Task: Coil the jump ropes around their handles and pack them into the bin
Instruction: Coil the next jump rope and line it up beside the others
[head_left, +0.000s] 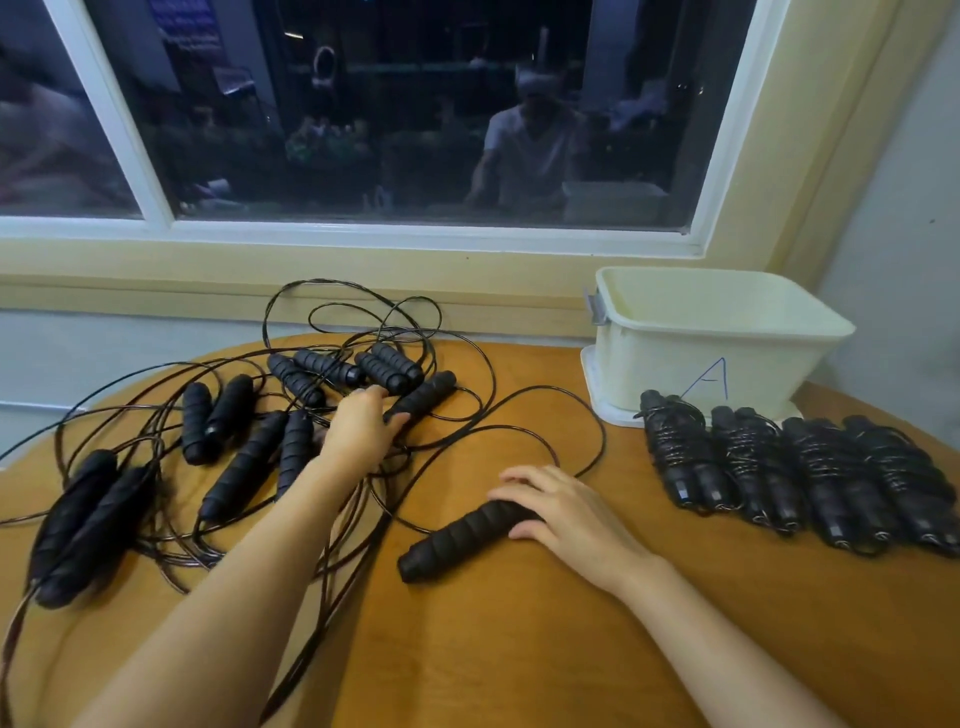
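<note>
Loose ropes (244, 462) lie tangled at the left of the table (519, 649); four coiled ropes (753, 462) lie in a row before the bin (675, 353). Your right hand (566, 514), palm down, curls its fingers over one handle (457, 540). Your left hand (358, 431) reaches into the tangle; its grip cannot be told.

Indoor room, prob. home: round wood table (519, 649) by wall (78, 353), under white-framed window (363, 130), dark outside.
</note>
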